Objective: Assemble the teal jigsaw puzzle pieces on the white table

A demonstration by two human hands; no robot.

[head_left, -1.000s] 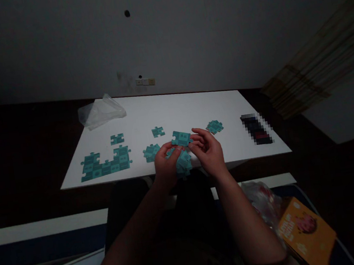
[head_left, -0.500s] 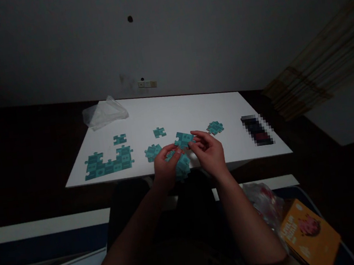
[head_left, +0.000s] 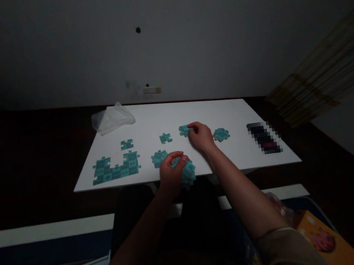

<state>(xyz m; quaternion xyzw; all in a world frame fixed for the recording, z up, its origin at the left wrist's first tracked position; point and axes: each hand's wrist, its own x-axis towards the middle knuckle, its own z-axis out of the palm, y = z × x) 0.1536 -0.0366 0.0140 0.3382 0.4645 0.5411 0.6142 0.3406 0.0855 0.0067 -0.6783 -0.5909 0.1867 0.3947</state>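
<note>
Now the right hand is reaching out over the table, fingers pinching a piece just beyond them, while the left hand is clutching a stack at the near edge.

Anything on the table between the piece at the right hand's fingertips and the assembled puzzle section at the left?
Yes. The right hand holds a teal piece at the table. Toward the assembled section lie a loose piece, a small cluster and another single piece. All lie flat.
</note>
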